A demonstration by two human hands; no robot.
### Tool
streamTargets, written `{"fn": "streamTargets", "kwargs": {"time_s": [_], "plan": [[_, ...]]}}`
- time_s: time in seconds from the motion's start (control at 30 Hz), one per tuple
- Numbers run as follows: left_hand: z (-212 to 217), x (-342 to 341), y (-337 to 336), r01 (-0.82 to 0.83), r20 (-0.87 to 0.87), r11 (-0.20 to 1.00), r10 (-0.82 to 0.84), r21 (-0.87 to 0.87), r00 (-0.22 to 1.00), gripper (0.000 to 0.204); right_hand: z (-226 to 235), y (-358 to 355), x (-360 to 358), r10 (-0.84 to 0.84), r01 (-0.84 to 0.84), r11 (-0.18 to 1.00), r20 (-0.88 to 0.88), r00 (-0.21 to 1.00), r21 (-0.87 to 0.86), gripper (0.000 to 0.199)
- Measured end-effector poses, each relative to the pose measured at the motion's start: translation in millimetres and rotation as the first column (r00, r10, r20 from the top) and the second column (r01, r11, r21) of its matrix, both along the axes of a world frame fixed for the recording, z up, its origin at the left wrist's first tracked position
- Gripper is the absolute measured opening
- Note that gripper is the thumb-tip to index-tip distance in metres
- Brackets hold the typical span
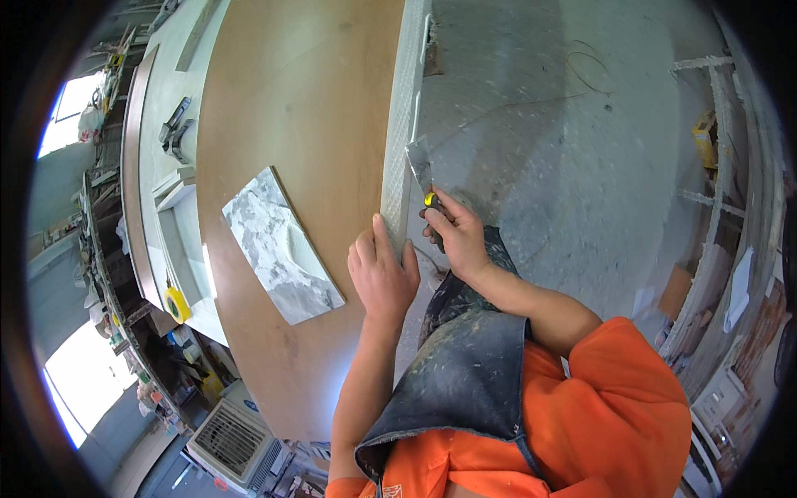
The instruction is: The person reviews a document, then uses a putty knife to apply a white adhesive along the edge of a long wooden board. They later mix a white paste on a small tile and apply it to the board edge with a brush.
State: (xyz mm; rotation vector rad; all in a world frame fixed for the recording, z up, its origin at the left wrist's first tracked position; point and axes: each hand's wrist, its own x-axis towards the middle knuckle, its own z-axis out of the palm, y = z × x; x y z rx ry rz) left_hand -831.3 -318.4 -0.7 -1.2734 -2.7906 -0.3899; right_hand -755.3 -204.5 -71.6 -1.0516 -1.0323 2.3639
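Observation:
My right hand [459,236] is closed round the black and yellow handle of a putty knife [420,166]. The metal blade points up and away from me, beside a pale edge strip with a patterned surface [398,124] that runs along the right side of a large brown wooden panel [290,100]. My left hand [384,278] rests at the near part of this strip, its index finger stretched forward and its thumb apart. It holds nothing. Left of it, a rectangular board smeared with white and grey paste [286,249] lies tilted on the panel.
Beyond the panel's left side are clamps [174,131], a pale box-like frame [184,232] and a yellow tape roll [176,305]. Cluttered shelves line the far left. A grey vented machine [230,442] stands lower left. Grey floor [581,166] and a rack [721,166] lie right.

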Motion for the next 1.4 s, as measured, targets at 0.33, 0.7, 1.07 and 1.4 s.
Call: {"fn": "streamTargets", "kwargs": {"time_s": [0.33,0.7,1.07,1.4], "plan": [[6.0,47.6,-90.2,-0.014,0.077,1.0,0.016,-0.028,0.997,0.075,-0.1,-37.3,59.9,-0.103,0.094,0.994,0.154,0.983,0.063,0.048],[-2.0,112.4,-200.3,-0.038,0.033,0.999,0.039,-0.021,0.999,0.067,5.3,-118.4,65.1,0.002,0.004,0.999,-0.129,0.992,0.046,0.047],[-1.1,111.4,-198.3,-0.033,0.043,0.998,0.035,-0.048,0.998,0.066,-36.5,-176.7,88.7,0.007,-0.015,0.981,0.045,0.999,0.195,0.05],[29.1,79.4,-206.9,-0.107,0.193,0.992,0.092,0.069,0.977,0.079,38.0,-71.6,135.1,0.18,-0.229,0.895,0.159,0.971,0.382,0.043]]}}
